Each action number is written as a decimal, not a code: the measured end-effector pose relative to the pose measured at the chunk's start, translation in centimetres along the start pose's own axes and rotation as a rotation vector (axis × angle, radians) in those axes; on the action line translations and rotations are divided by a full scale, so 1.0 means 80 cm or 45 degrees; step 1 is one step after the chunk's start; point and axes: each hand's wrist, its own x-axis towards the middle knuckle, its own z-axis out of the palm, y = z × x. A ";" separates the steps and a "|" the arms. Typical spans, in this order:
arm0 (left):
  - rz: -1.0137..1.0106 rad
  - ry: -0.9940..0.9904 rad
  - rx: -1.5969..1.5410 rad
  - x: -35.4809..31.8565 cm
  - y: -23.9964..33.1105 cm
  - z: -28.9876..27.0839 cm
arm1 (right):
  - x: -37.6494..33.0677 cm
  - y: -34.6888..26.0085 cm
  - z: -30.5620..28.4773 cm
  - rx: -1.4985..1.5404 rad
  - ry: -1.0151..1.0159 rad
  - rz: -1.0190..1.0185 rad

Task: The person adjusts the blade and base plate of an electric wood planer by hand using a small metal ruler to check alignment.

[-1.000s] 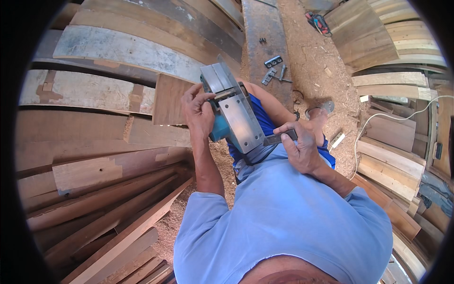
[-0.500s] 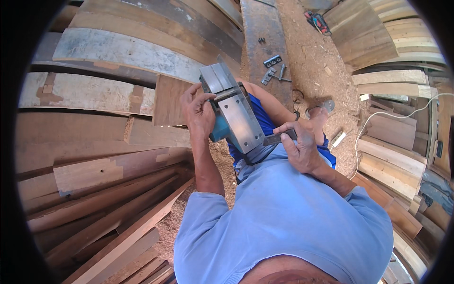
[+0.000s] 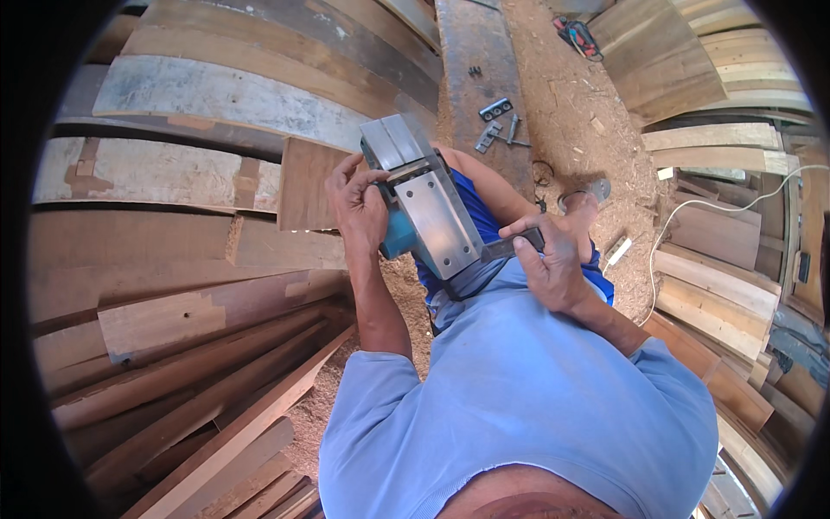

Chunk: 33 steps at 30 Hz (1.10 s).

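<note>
An electric hand planer [image 3: 428,203] lies upside down on my lap, its flat metal sole facing up and its teal body below. My left hand [image 3: 356,203] grips the planer's left side near the blade drum. My right hand [image 3: 549,264] is closed around a dark, flat metal tool [image 3: 510,246] whose tip meets the planer's right edge. I wear a light blue shirt and blue shorts.
Rough wooden planks [image 3: 173,251] are stacked at the left and right. Sawdust covers the floor [image 3: 596,95]. A long board [image 3: 480,78] ahead carries small metal parts [image 3: 497,121]. A white cable [image 3: 692,216] runs at the right. A red-handled tool [image 3: 575,35] lies far ahead.
</note>
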 end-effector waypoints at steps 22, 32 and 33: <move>0.226 -0.017 -0.003 0.004 -0.007 0.001 | -0.004 -0.011 -0.003 -0.017 -0.100 0.114; 0.031 0.038 0.101 0.000 0.006 0.000 | -0.004 -0.010 0.000 -0.013 -0.079 0.087; 0.034 0.038 0.092 0.000 0.006 0.001 | -0.004 -0.010 0.000 -0.009 -0.079 0.092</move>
